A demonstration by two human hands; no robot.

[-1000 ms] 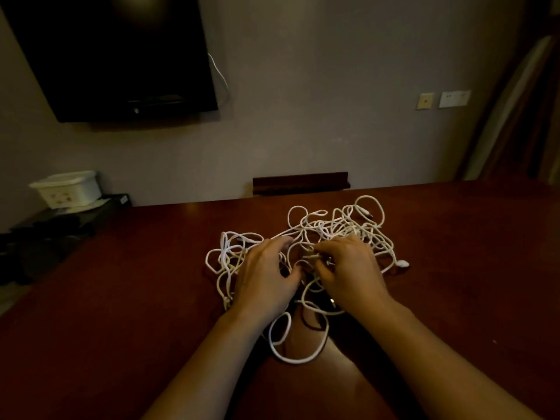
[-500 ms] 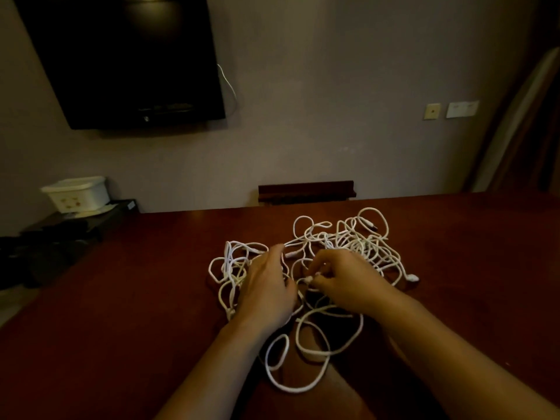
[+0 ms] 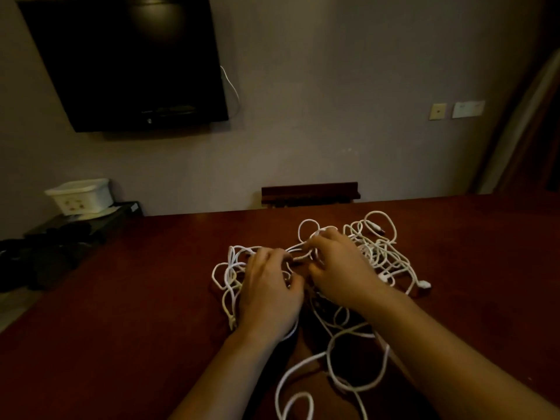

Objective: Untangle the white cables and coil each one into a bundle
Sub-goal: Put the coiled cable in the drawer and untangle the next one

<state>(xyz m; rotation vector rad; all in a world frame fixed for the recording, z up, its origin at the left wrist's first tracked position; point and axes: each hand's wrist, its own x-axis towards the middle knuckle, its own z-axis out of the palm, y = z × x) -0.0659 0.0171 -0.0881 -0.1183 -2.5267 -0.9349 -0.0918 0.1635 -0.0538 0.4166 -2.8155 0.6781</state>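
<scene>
The cables (image 3: 375, 253) under and around both hands are plain white, with no markings. They lie on a dark reddish-brown table (image 3: 151, 298). Far beyond the hands hangs a black screen (image 3: 127, 62) on a greyish wall (image 3: 333, 86). Off to the left sits a white box (image 3: 80, 195) with small reddish marks.

Wall TV (image 3: 127, 62), white box (image 3: 80, 197) on side shelf (image 3: 91, 221)

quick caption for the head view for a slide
Both hands, left and right, pick at tangled white cables on a dark red table.
</scene>
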